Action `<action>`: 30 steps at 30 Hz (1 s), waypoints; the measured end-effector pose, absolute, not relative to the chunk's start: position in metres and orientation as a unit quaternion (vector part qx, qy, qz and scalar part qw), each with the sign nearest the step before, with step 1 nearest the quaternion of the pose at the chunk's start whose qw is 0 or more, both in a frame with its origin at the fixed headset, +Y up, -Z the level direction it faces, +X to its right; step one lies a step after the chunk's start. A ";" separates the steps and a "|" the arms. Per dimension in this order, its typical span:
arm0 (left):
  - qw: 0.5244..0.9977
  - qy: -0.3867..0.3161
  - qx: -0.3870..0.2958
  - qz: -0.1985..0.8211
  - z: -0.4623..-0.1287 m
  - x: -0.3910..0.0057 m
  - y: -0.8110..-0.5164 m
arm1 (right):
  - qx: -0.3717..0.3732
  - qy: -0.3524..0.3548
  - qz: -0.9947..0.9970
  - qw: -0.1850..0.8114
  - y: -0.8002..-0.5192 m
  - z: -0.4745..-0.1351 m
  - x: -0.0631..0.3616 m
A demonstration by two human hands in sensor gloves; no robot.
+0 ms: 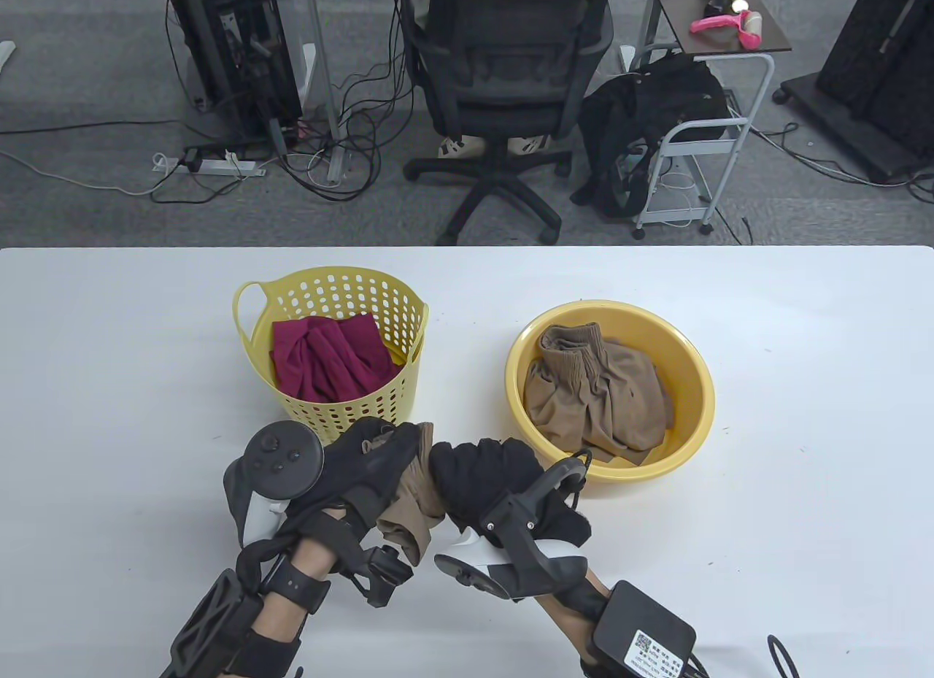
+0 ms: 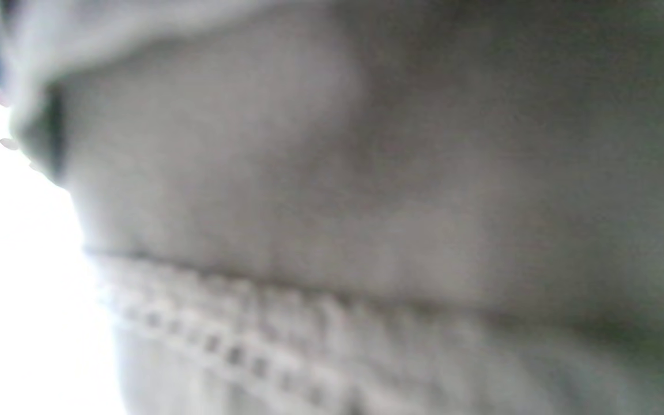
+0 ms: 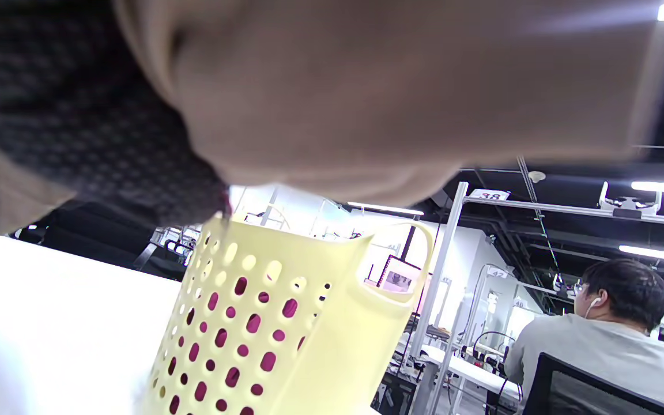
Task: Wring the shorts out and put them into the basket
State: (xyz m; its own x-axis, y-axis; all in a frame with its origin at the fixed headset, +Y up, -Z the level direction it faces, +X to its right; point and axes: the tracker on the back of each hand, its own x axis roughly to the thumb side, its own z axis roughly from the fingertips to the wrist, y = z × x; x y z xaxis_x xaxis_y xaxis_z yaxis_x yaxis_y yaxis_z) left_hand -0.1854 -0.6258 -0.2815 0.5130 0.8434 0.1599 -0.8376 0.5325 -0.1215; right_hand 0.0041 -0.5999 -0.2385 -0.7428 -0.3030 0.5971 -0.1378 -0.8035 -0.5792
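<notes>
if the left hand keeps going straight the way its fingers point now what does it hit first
Probably the right hand. The left hand grips the tan shorts, its fingers pointing right towards it, knuckles nearly touching. Depth is hard to judge from above.

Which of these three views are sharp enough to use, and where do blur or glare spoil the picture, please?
Table view: sharp and evenly lit, showing both hands, left hand and right hand, gripping the tan shorts. Left wrist view: wholly out of focus, filled by fabric, blown out white at its left edge. Right wrist view: the basket fairly clear, the near cloth blurred, ceiling lights glaring.
</notes>
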 end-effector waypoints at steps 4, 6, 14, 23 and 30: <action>0.875 -0.108 0.007 0.472 -0.279 -0.184 -0.621 | -0.346 0.285 -0.894 0.006 -0.600 -0.243 0.008; 0.877 -0.119 0.023 0.464 -0.277 -0.184 -0.619 | -0.338 0.273 -0.900 -0.012 -0.599 -0.246 0.010; 0.876 -0.167 0.083 0.445 -0.271 -0.181 -0.610 | -0.314 0.199 -0.921 -0.114 -0.598 -0.258 0.023; 0.858 -0.226 0.124 0.444 -0.264 -0.178 -0.597 | -0.278 0.031 -0.913 -0.297 -0.607 -0.278 0.038; 0.843 -0.270 0.137 0.444 -0.261 -0.175 -0.589 | -0.280 -0.096 -0.861 -0.412 -0.623 -0.292 0.045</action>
State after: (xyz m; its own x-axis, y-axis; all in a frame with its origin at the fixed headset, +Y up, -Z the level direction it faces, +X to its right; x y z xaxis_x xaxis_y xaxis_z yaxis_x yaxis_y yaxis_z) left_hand -0.1755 -0.5894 -0.2611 0.4593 0.6757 0.5766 -0.8233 0.5675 -0.0092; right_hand 0.0447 -0.6230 -0.2920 -0.5028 0.7643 0.4038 -0.6568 -0.6414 0.3965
